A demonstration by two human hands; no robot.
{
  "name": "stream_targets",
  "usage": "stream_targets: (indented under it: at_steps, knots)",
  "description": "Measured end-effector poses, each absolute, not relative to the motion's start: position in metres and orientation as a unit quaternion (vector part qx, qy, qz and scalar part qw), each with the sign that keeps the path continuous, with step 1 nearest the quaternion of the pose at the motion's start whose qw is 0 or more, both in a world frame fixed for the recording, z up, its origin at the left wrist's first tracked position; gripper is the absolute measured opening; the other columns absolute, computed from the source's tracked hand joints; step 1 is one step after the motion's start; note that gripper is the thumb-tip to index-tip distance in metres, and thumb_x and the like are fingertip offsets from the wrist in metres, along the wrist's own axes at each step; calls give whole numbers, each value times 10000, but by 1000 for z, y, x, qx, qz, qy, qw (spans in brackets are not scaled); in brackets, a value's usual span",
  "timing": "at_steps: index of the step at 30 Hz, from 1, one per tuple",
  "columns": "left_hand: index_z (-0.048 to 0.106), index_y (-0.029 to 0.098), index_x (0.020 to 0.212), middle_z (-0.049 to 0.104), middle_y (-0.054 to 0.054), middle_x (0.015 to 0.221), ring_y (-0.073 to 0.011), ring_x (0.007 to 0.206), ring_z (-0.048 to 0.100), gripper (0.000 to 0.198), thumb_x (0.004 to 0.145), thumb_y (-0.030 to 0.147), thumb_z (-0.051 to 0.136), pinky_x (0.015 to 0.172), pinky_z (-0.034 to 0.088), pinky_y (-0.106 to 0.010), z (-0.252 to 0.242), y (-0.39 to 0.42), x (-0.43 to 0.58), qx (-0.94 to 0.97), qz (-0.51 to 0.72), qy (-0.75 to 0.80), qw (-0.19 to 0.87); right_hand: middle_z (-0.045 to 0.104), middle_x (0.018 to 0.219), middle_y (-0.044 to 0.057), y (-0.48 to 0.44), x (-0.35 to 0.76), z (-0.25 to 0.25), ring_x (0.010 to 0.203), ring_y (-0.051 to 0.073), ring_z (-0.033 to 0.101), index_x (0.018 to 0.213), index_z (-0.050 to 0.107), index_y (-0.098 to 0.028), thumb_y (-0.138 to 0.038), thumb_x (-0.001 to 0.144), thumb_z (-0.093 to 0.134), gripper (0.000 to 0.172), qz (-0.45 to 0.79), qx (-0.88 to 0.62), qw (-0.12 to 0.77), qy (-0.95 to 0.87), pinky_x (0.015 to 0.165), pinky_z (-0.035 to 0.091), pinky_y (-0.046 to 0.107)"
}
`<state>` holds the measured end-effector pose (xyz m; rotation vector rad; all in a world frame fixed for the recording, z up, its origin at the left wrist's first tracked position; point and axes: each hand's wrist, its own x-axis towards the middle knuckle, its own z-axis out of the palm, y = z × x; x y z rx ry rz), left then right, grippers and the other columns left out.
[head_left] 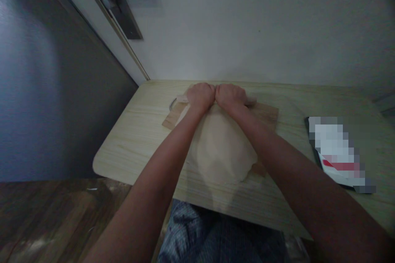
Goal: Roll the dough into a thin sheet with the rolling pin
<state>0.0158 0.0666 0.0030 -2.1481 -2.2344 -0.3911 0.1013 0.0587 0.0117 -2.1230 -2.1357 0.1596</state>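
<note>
Both my hands meet side by side at the far edge of a wide, thin sheet of pale dough. My left hand is closed around a rolling pin, whose left end sticks out beside it. My right hand is closed on the same pin, with its right end showing past my knuckles. Under the dough lies a wooden board with a metal handle at its far left. The dough overhangs the board's near edge, and my forearms hide parts of both.
The pale wooden table has a rounded front left corner. On its right side lies a flat dark-edged item with a blurred white and red surface. A white door with a metal lock plate stands right behind the table.
</note>
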Motion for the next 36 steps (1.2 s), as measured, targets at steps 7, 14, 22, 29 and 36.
stream_targets:
  at_steps: [7, 14, 22, 29, 36]
  knots:
    - [623, 106, 865, 625, -132, 868, -222, 827, 569, 441, 846, 283, 220, 753, 365, -360, -6, 38, 11, -712, -165, -678, 75, 644, 863, 133, 24, 100, 5, 788, 212, 589, 888, 643, -139, -237, 854, 238, 418, -46, -675, 112, -728, 665, 393, 323]
    - [606, 117, 858, 623, -113, 888, -213, 826, 564, 387, 847, 296, 262, 790, 324, -370, -8, 11, 5, -733, -176, -648, 106, 630, 907, 131, -1, 99, 4, 832, 204, 565, 907, 601, -115, -235, 852, 252, 374, -74, -657, 120, -741, 703, 345, 316]
    - [575, 108, 885, 619, -106, 904, -224, 874, 545, 346, 840, 279, 277, 873, 278, -384, -8, -5, 3, -731, -184, -647, 114, 627, 904, 108, -17, 99, 2, 831, 196, 553, 902, 582, -126, -266, 850, 267, 349, -90, -644, 145, -746, 726, 309, 312]
    - [573, 105, 886, 611, -119, 933, -216, 893, 539, 368, 847, 267, 245, 894, 263, -391, -8, -1, 3, -737, -179, -645, 95, 625, 900, 105, -12, 101, 2, 832, 194, 550, 897, 575, -125, -253, 853, 238, 363, -82, -639, 134, -753, 738, 292, 317]
    - [548, 110, 991, 607, -115, 954, -213, 926, 525, 389, 858, 283, 226, 909, 260, -385, -10, 3, 3, -740, -176, -644, 85, 618, 888, 123, -8, 103, -1, 808, 196, 542, 901, 573, -120, -263, 855, 237, 368, -86, -626, 134, -763, 702, 287, 309]
